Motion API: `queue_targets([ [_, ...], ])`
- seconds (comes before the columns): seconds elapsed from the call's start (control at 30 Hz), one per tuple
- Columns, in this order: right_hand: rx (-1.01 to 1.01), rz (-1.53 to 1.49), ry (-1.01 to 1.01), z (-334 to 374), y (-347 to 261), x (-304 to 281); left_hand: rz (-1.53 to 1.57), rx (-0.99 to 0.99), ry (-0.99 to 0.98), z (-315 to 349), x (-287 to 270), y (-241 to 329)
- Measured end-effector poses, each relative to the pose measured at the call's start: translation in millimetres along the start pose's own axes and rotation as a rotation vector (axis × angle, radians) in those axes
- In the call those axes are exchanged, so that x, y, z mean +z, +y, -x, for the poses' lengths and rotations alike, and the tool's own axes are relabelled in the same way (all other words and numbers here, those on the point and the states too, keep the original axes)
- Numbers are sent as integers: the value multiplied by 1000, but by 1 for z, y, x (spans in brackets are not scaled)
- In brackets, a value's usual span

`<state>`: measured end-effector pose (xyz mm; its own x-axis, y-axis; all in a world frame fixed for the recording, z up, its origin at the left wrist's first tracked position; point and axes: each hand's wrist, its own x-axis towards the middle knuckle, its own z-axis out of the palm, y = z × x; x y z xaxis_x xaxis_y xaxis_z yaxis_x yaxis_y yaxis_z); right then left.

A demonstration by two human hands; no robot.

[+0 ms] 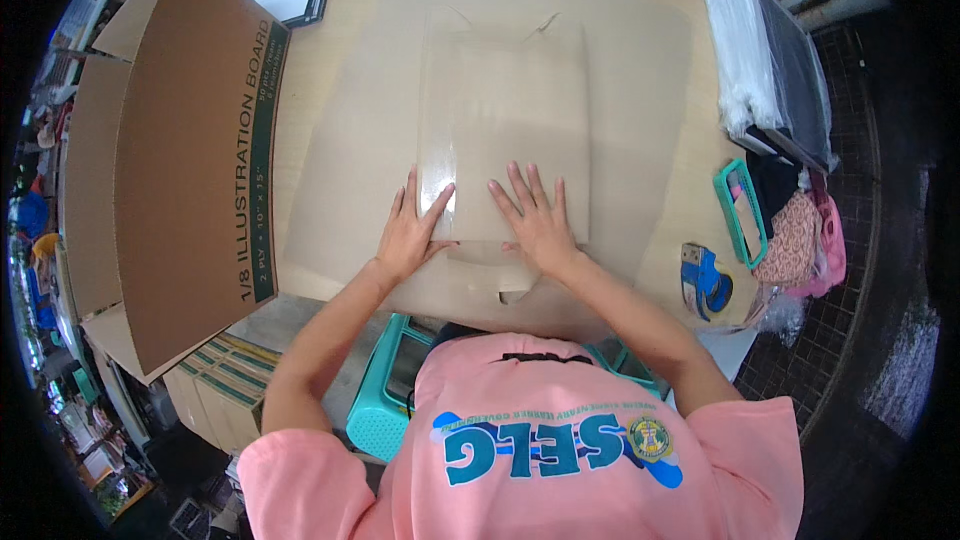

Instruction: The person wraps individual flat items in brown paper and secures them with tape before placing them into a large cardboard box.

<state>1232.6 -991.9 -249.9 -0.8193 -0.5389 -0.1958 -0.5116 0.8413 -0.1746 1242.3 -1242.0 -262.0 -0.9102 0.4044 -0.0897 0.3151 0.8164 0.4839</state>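
Observation:
A flat rectangular pack in brown paper or film (515,110) lies on the table in front of me. A shiny clear strip (438,175) runs down its left side, and its far edge has creased corners. My left hand (408,235) rests at the near left corner, fingers spread, with fingertips on the strip. Flat on the near right part of the pack is my right hand (540,225), its fingers apart. Beneath the pack spreads a larger brown sheet (640,110), curling over the table's near edge. Neither hand grips anything.
A large open cardboard box (190,160) stands at the left. On the right are a blue tape dispenser (706,282), a green plastic basket (740,225) and a stack of clear plastic-wrapped sheets (745,50). A teal stool (378,410) stands below the near edge.

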Motion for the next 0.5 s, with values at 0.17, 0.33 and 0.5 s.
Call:
queue_targets([
  [0.17,5,17,1,-3,3,0,-70,81,-151,1,-15,-6],
  [0.33,0,4,52,-1,4,-1,-92,152,4,11,-14,9],
  [0.5,2,-36,55,-1,1,-2,163,425,-163,41,12,15],
])
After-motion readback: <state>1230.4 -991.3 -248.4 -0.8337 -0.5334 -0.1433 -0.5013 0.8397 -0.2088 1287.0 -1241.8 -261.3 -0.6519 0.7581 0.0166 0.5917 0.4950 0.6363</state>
